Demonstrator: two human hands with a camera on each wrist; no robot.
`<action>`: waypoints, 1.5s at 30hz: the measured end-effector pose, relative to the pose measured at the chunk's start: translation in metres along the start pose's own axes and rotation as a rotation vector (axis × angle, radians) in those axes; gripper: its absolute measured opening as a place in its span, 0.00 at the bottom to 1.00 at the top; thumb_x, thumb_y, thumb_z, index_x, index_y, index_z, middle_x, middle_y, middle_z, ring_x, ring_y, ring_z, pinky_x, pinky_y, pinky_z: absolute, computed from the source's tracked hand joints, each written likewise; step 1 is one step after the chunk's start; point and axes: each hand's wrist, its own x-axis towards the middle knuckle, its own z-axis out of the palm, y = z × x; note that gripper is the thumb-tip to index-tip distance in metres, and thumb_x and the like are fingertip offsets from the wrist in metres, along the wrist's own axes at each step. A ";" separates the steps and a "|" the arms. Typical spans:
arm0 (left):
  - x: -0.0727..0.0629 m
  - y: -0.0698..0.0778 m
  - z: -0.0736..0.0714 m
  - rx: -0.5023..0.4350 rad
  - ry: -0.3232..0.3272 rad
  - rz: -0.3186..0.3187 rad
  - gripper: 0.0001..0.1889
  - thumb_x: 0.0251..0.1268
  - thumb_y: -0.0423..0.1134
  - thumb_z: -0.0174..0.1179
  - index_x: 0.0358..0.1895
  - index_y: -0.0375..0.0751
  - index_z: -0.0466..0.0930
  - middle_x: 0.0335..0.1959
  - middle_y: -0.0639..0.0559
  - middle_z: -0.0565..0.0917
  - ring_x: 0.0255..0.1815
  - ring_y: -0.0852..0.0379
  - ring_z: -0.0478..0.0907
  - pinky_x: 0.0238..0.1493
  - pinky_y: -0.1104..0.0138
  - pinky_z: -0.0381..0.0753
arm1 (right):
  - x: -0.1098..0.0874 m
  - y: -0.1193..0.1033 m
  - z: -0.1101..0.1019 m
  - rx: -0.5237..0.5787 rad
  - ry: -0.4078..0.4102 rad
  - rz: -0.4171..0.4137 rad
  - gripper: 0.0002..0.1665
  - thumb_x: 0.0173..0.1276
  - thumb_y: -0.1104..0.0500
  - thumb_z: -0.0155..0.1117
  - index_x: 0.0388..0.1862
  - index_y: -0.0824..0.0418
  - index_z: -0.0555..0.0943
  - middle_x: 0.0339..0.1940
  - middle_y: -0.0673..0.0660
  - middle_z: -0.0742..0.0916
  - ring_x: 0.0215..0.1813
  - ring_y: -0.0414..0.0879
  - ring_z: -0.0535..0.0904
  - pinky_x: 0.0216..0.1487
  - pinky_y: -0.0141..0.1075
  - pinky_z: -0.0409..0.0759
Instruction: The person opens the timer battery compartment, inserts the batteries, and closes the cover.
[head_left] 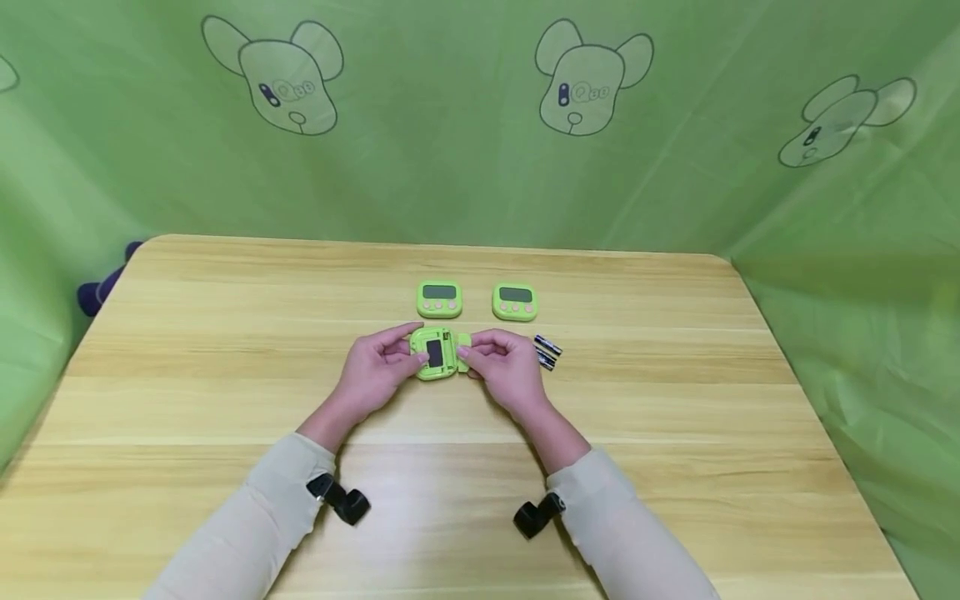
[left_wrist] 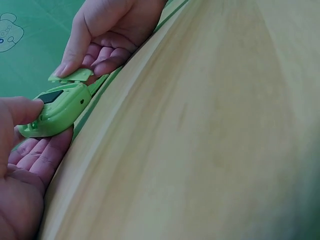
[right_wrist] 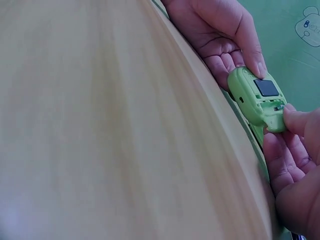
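A light green digital timer (head_left: pixel 438 374) is held back side up, showing a dark rectangular patch and an uncovered battery slot along its right side. My left hand (head_left: pixel 372 373) grips its left part, thumb on the back and fingers beneath, also in the left wrist view. At the slot's side, my right hand (head_left: pixel 512 372) pinches the small green battery cover (left_wrist: pixel 75 76) between thumb and fingers. The cover looks lifted off the slot in the left wrist view. In the right wrist view, the slot's inside is partly visible on the timer (right_wrist: pixel 245 97).
Two more green timers, one on the left (head_left: pixel 439 292) and one on the right (head_left: pixel 515 295), lie screen up beyond my hands. Beside my right hand lie dark batteries (head_left: pixel 548 345). A wooden table (head_left: pixel 225 375) carries everything, with green curtains (head_left: pixel 450 167) around it.
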 end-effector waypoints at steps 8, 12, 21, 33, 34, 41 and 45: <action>-0.003 0.002 -0.002 0.010 0.014 -0.017 0.26 0.60 0.28 0.69 0.63 0.37 0.79 0.39 0.40 0.84 0.36 0.56 0.85 0.38 0.68 0.86 | -0.015 -0.004 -0.016 -0.190 -0.019 -0.003 0.10 0.58 0.68 0.76 0.38 0.67 0.84 0.28 0.56 0.87 0.29 0.45 0.84 0.34 0.35 0.87; -0.004 0.001 -0.002 0.001 0.012 -0.020 0.26 0.60 0.28 0.69 0.63 0.37 0.79 0.39 0.39 0.84 0.35 0.55 0.84 0.37 0.69 0.86 | -0.025 -0.003 -0.027 -0.341 -0.018 -0.087 0.12 0.56 0.66 0.79 0.39 0.65 0.86 0.28 0.53 0.88 0.31 0.45 0.83 0.35 0.33 0.85; -0.005 0.000 -0.002 0.014 0.018 -0.033 0.26 0.60 0.29 0.70 0.64 0.37 0.78 0.41 0.40 0.84 0.38 0.54 0.85 0.40 0.68 0.86 | -0.037 0.001 -0.044 -0.527 -0.041 -0.181 0.13 0.55 0.63 0.80 0.40 0.65 0.88 0.26 0.49 0.86 0.26 0.42 0.80 0.27 0.32 0.83; -0.004 -0.001 0.000 0.023 0.010 -0.016 0.26 0.60 0.29 0.69 0.64 0.38 0.79 0.39 0.41 0.85 0.36 0.54 0.85 0.37 0.68 0.86 | -0.043 0.005 -0.065 -0.490 0.078 -0.202 0.13 0.54 0.66 0.80 0.39 0.65 0.88 0.26 0.51 0.85 0.26 0.43 0.79 0.27 0.29 0.81; -0.004 -0.001 0.000 0.024 0.009 -0.015 0.26 0.60 0.29 0.69 0.64 0.38 0.79 0.39 0.41 0.85 0.36 0.54 0.85 0.37 0.67 0.87 | -0.043 0.006 -0.068 -0.488 0.100 -0.202 0.13 0.53 0.66 0.80 0.39 0.65 0.88 0.26 0.51 0.85 0.26 0.43 0.79 0.26 0.28 0.81; -0.003 0.000 0.000 0.020 0.007 0.006 0.26 0.59 0.28 0.69 0.63 0.38 0.79 0.39 0.41 0.85 0.36 0.52 0.85 0.37 0.67 0.87 | -0.037 0.005 -0.087 -0.560 0.172 -0.226 0.13 0.55 0.66 0.79 0.39 0.66 0.88 0.23 0.52 0.83 0.24 0.44 0.76 0.21 0.25 0.74; -0.002 0.001 0.001 0.012 0.007 0.006 0.26 0.59 0.28 0.70 0.63 0.38 0.80 0.39 0.40 0.85 0.36 0.53 0.85 0.38 0.67 0.87 | -0.033 0.005 -0.090 -0.611 0.165 -0.212 0.12 0.55 0.65 0.79 0.38 0.66 0.88 0.22 0.52 0.82 0.24 0.44 0.75 0.21 0.27 0.72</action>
